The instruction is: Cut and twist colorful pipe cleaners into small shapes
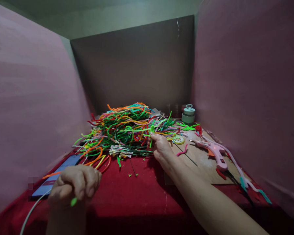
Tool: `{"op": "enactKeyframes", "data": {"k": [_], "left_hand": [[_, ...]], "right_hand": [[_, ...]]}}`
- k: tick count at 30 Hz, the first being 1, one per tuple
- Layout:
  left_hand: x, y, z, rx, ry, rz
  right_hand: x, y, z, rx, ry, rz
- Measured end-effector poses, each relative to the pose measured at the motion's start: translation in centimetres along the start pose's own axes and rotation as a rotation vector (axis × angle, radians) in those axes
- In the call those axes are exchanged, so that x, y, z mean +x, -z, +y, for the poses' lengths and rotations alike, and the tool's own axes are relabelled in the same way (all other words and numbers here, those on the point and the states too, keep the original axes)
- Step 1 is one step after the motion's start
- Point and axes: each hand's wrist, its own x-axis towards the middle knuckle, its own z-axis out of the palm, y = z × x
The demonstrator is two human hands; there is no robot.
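Note:
A big heap of coloured pipe cleaners lies at the back of the red cloth. My right hand reaches to the heap's right edge, its fingers pinched on a bright green pipe cleaner. Close to me on the left, my left hand is curled into a fist around a small green piece that pokes out below the fingers. A bundle of thin dark stems with pale tips lies in front of the heap, between the hands.
A pink glue gun rests on a wooden board at the right, its cord trailing toward me. A pale round container stands at the back right. A blue phone lies at the left. Pink walls close both sides.

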Motion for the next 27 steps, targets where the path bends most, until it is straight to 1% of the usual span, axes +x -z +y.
{"op": "enactKeyframes", "data": {"k": [1,2,3,4,5,6,7,9,11,12,14,17,20,23,27], "left_hand": [[-0.5,0.8,-0.3,-0.013,-0.004,-0.089],[-0.6,1.3,-0.5,0.022,0.037,-0.095],[-0.3,1.3,-0.6,0.053,0.094,-0.055],[0.4,0.9,-0.7,0.086,0.169,0.002],[1.4,0.2,-0.7,0.126,0.254,0.036],[2.6,-0.8,-0.6,0.149,0.334,0.027],[3.8,-2.1,-0.6,0.153,0.373,0.028],[6.1,-4.9,-0.6,0.173,0.373,0.027],[7.8,-7.3,-0.6,0.220,0.341,-0.016],[8.5,-8.2,-0.7,0.257,0.311,-0.031],[9.5,-9.3,-0.9,0.327,0.237,-0.048],[10.4,-9.3,-1.0,0.394,0.161,-0.056],[11.0,-8.7,-1.0,0.371,0.163,-0.087],[11.3,-8.5,-1.1,0.308,0.179,-0.079],[11.4,-8.6,-1.3,0.299,0.189,-0.031]], "right_hand": [[-0.1,0.0,0.1,-0.018,0.002,-0.010],[-0.2,0.0,0.2,-0.037,0.004,-0.025],[-0.4,-0.1,0.2,-0.054,0.005,-0.044],[-0.5,-0.1,0.3,-0.071,0.008,-0.068],[-0.7,-0.2,0.3,-0.091,0.015,-0.094],[-0.9,-0.2,0.3,-0.118,0.029,-0.120],[-1.0,-0.3,0.4,-0.151,0.050,-0.144],[-1.2,-0.3,0.4,-0.232,0.110,-0.182],[-1.3,-0.4,0.5,-0.297,0.171,-0.193],[-1.3,-0.4,0.5,-0.315,0.192,-0.191],[-1.2,-0.4,0.5,-0.317,0.206,-0.190],[-1.0,-0.3,0.4,-0.277,0.189,-0.220],[-1.0,-0.4,0.2,-0.259,0.175,-0.253],[-1.3,-0.4,0.1,-0.328,0.180,-0.258],[-1.7,-0.5,0.0,-0.453,0.185,-0.236]]}}
